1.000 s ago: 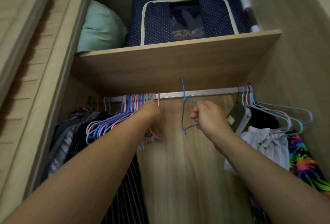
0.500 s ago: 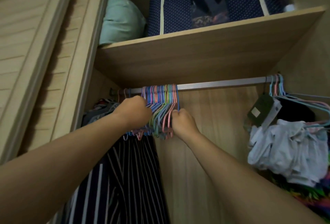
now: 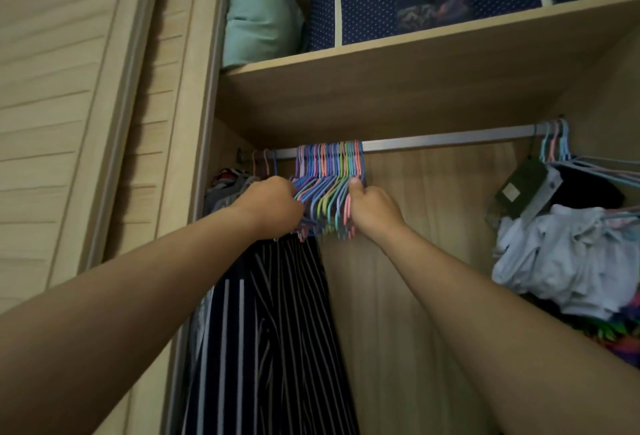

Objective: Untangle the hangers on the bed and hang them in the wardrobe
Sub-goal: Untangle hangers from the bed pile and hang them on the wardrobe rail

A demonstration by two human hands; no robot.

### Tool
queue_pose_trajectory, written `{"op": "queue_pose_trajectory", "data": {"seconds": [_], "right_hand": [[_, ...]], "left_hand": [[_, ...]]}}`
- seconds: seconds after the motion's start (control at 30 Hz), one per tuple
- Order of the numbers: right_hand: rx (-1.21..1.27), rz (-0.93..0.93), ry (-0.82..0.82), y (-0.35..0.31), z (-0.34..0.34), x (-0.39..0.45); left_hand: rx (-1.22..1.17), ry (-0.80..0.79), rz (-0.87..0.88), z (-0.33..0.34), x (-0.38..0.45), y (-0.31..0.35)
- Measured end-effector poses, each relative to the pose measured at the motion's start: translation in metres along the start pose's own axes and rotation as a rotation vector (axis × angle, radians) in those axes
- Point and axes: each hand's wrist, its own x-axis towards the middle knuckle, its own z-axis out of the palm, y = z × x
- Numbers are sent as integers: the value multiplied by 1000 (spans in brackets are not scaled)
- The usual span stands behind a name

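A packed bunch of pastel hangers is hung by its hooks on the metal wardrobe rail, under a wooden shelf. The bunch is gripped from both sides: the left hand is curled around its left edge, the right hand is closed on its right edge. A striped garment is seen hanging below.

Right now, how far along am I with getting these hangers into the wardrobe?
Done: a packed bunch of coloured hangers is hooked on the rail, beside the striped garment. In hand: your left hand and right hand flank that bunch, each with a grip on it, apparently squaring it up. Left: the bed is out of view, so I cannot tell whether more hangers wait there.
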Motion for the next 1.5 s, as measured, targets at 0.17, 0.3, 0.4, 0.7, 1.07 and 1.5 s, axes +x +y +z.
{"op": "queue_pose_trajectory", "data": {"seconds": [0.17, 0.3, 0.4, 0.7, 1.07, 1.5], "right_hand": [[-32, 5, -8, -16, -36, -26], [-57, -37, -57, -37, -57, -54], [-67, -119, -198, -53, -64, -110], [193, -223, -810, -78, -61, -377], [500, -376, -1349, -251, -135, -689], [251, -316, -2009, -324, -254, -1145]], "left_hand": [[60, -3, -61, -18, -41, 18], [150, 75, -121, -43, -99, 46], [165, 116, -232, -50, -167, 68], [175, -38, -711, -27, -441, 97], [408, 3, -1258, -210, -818, 159], [90, 134, -2038, -287, -1314, 318]]}}
